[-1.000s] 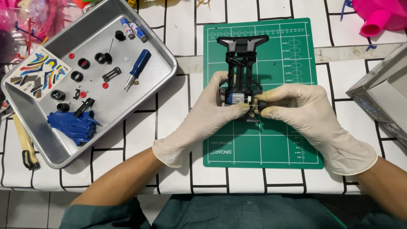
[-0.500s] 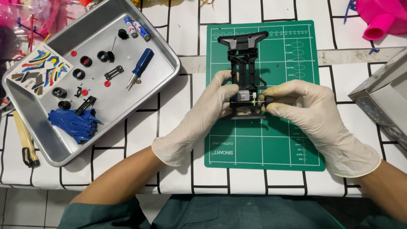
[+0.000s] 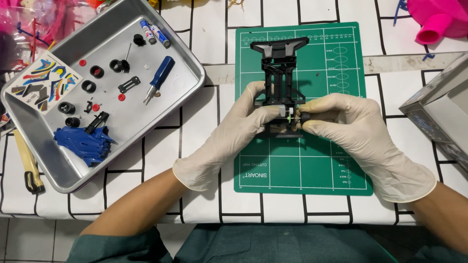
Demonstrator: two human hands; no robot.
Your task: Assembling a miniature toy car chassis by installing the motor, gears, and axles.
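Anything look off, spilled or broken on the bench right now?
Nothing stands out. The chassis lies flat on the mat, left hand steadying it, right hand pinching a small wheel at its side. Loose parts sit inside the tray.

White table (image 3: 209, 44) with black grid lines, green cutting mat (image 3: 302, 165) at centre, metal tray (image 3: 141, 122) (parts inside) left, grey box (image 3: 438, 112) right
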